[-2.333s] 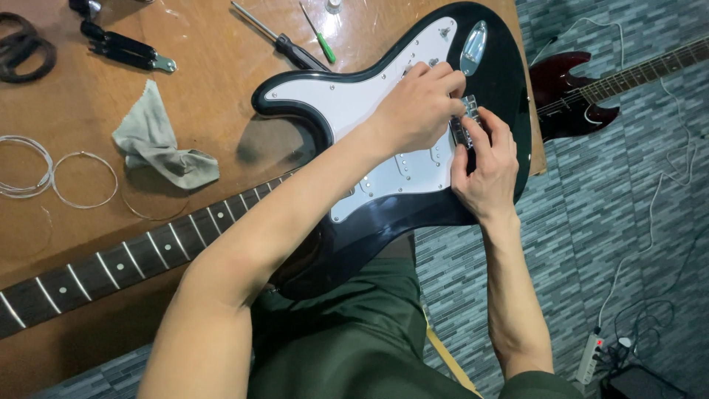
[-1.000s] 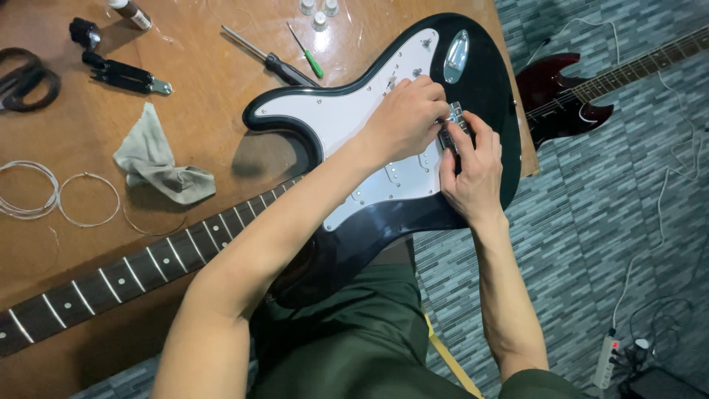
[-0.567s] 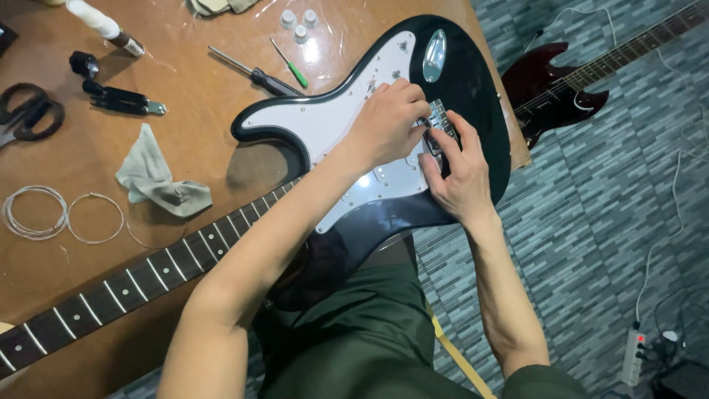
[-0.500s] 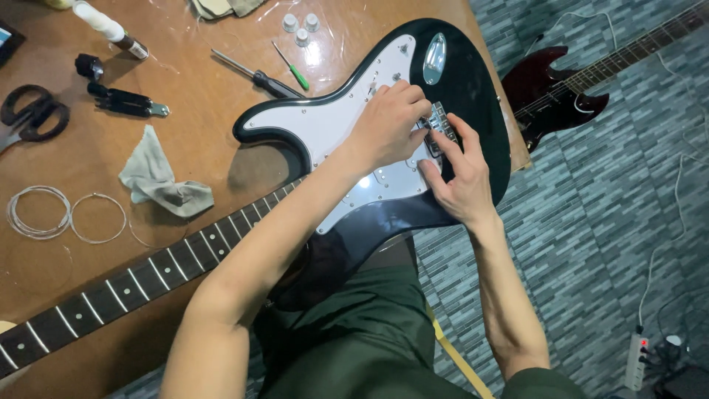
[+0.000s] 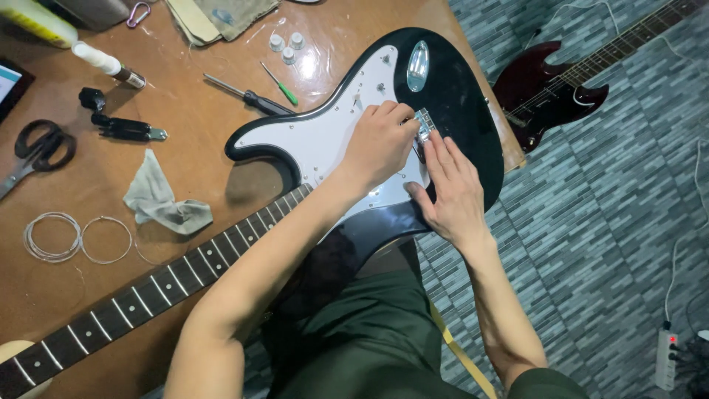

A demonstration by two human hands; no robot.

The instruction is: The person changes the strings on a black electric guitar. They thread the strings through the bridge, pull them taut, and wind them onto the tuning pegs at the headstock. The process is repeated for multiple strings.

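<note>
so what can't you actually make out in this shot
Head view only:
- The bridge of the black guitar: mostly hidden under the left hand and right hand.
- The guitar's headstock: cut off by the left edge, past the neck.
- The scissors: blades cut off by the left edge.
- The three small white knobs: too small to show detail.

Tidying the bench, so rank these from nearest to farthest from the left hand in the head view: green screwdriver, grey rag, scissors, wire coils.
1. Green screwdriver: just up and left of the left hand, above the guitar body.
2. Grey rag: mid-table, left of the guitar's horn.
3. Wire coils: farther left, below the rag.
4. Scissors: at the table's left edge.
</note>
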